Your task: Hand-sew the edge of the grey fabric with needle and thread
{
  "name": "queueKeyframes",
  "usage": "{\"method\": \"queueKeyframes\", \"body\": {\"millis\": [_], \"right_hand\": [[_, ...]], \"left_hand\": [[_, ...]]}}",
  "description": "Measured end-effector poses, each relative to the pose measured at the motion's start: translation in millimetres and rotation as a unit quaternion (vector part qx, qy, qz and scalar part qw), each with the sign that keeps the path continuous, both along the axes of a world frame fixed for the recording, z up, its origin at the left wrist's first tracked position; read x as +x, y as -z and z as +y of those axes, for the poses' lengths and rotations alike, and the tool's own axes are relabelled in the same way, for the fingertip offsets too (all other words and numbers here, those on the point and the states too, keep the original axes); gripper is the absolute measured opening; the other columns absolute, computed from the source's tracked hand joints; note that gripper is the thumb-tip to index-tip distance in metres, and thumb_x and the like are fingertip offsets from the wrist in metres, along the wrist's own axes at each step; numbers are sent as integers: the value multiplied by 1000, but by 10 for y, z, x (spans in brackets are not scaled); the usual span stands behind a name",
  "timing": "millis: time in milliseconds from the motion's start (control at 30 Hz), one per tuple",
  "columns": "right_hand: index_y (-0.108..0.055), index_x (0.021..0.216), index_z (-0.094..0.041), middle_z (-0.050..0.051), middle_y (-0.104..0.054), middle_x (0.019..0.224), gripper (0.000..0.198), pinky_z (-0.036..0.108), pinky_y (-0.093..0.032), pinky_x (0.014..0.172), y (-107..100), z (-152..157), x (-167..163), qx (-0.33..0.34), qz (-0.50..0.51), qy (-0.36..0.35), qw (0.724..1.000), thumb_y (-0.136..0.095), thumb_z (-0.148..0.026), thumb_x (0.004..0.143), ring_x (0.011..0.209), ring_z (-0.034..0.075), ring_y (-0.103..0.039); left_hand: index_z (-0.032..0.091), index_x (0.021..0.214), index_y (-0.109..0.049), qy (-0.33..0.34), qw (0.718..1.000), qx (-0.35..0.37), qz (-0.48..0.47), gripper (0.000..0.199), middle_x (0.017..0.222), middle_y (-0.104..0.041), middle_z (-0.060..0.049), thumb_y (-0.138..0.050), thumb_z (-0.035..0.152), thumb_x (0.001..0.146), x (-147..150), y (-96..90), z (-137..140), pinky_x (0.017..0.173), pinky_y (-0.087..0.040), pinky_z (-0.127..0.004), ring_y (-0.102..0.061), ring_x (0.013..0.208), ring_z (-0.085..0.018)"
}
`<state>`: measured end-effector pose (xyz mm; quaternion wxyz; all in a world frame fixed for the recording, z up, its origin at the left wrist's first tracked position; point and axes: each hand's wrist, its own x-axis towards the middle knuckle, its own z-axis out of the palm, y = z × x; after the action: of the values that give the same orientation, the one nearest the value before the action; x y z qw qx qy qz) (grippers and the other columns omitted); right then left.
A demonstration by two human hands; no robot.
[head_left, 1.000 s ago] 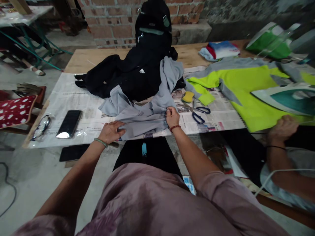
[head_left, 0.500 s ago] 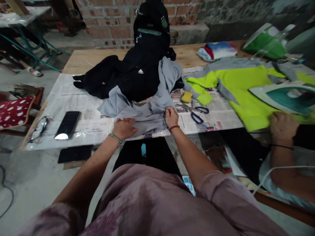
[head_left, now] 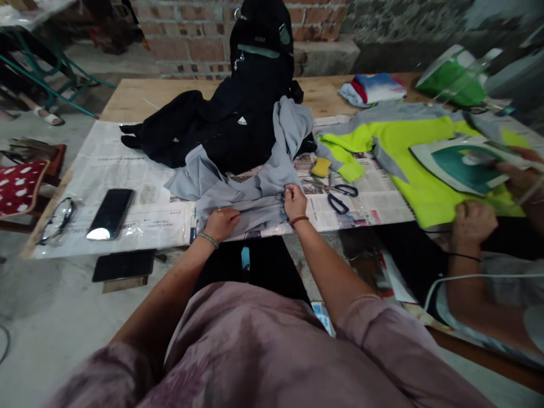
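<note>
A grey garment (head_left: 259,190) lies bunched at the front of the table, overlapping a black garment (head_left: 212,133) with a small white logo; I cannot tell if they are one piece. My right hand (head_left: 295,203) pinches the grey cloth near its right side, where it is gathered in folds. At the cloth's lower left, my left hand (head_left: 223,222) is closed with its fingers curled against the fabric. Just right of my right hand lie scissors (head_left: 340,198) with dark blue handles and a yellow sponge (head_left: 321,166).
A co-worker's hand (head_left: 521,170) holds an iron (head_left: 461,164) on a neon yellow and grey top (head_left: 408,141) to the right. A phone (head_left: 111,213) and glasses (head_left: 59,220) lie left on newspaper. Behind stands a black backpack (head_left: 261,51). Folded clothes (head_left: 376,89) sit at the back.
My left hand has shifted slightly right and its spread fingers have curled in on the grey cloth. My right hand keeps its pinch. The co-worker's iron has slid left.
</note>
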<state>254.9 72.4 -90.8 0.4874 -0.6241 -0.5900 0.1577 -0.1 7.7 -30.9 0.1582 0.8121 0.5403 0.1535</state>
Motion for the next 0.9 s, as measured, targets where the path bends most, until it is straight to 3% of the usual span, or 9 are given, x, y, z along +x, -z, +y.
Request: {"method": "queueKeyframes", "body": {"millis": [167, 300, 433, 600, 667, 767, 900], "right_hand": [[-56, 90, -18, 6, -64, 88, 23, 32, -46, 81, 19, -3, -14, -8, 10, 5, 1000, -39, -30, 81, 84, 17, -59], [-55, 89, -17, 2, -63, 75, 22, 28, -47, 69, -30, 14, -10, -45, 66, 18, 997, -42, -31, 79, 62, 13, -57], [-54, 91, -16, 0, -60, 68, 25, 24, -45, 55, -301, -34, -34, -57, 151, 5, 987, -42, -36, 81, 51, 10, -53], [-58, 100, -19, 1, -63, 74, 31, 25, -47, 56, -666, -463, -354, -14, 128, -89, 988, -43, -41, 84, 53, 11, -55], [-60, 100, -21, 0, -63, 72, 29, 25, -48, 58, -655, -686, -542, -27, 89, -151, 984, -43, -39, 85, 55, 12, -56], [-64, 93, -24, 2, -66, 82, 22, 29, -50, 72, -487, -917, -757, -16, 3, -245, 969, -45, -34, 85, 74, 15, -62], [-64, 89, -24, 4, -67, 88, 21, 31, -49, 77, -283, -964, -851, -15, -70, -252, 965, -44, -27, 85, 83, 18, -62]], "left_hand": [[17, 88, -66, 14, 1000, 9, -12, 25, 92, -67, -6, -42, 25, 88, -46, 98, 33, 82, -45, -29, -61, 87, -18], [16, 89, -64, 15, 999, 39, 10, 28, 92, -66, -8, -38, 27, 90, -55, 156, 38, 81, -45, -29, -60, 86, -18], [17, 92, -63, 24, 999, 39, -7, 27, 93, -66, -7, -37, 26, 91, -76, 197, 35, 81, -44, -29, -60, 89, -18], [17, 86, -62, 21, 998, 36, -42, 28, 88, -64, -6, -36, 28, 91, -93, 199, 40, 77, -43, -28, -59, 86, -17], [17, 80, -60, 19, 998, 30, -55, 28, 83, -63, -6, -37, 27, 91, -98, 191, 44, 74, -43, -27, -58, 80, -17], [17, 74, -58, 18, 997, 17, -76, 28, 76, -61, -4, -38, 27, 90, -107, 180, 50, 69, -41, -26, -56, 74, -15], [17, 73, -58, 25, 995, 9, -96, 30, 73, -59, -3, -38, 31, 90, -115, 186, 54, 68, -40, -25, -55, 72, -15]]}}
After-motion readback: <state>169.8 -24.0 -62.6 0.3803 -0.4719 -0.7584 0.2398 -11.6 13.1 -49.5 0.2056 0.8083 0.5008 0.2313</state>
